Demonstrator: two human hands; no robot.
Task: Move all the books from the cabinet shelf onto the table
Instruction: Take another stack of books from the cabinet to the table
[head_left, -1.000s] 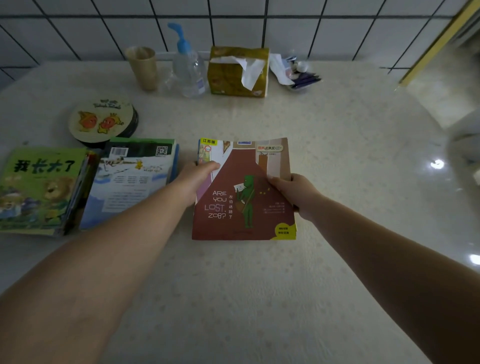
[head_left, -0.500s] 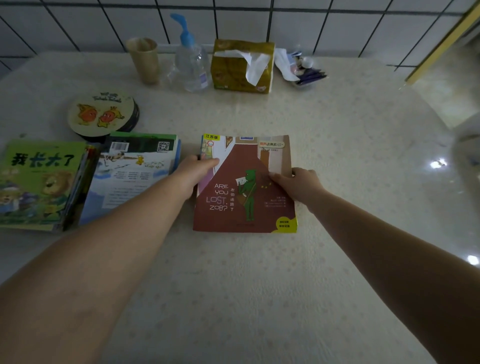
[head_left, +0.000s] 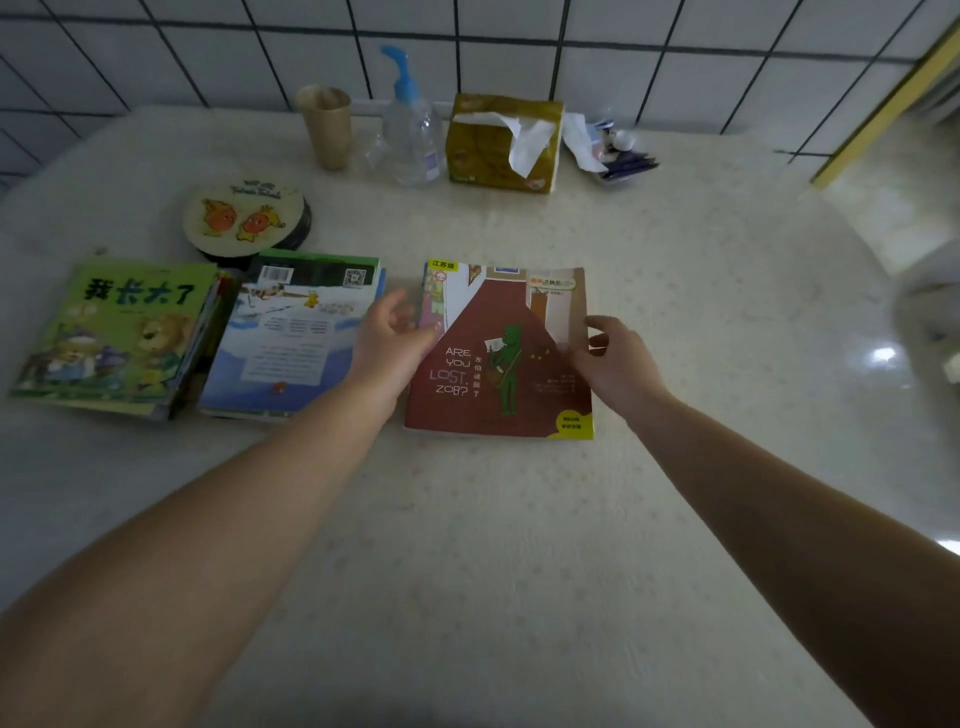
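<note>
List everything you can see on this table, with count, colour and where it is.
red book: one, dark red cover, centre of table
blue-and-white book: one, top of a stack left of the red book
green book: one, top of a stack at far left
round tin: one, cream lid, behind the stacks
cup: one, tan, by the wall
pump bottle: one, clear, blue pump
tissue box: one, gold
table: one, cream
left hand: open, at red book's left edge
right hand: open, at its right edge
</note>
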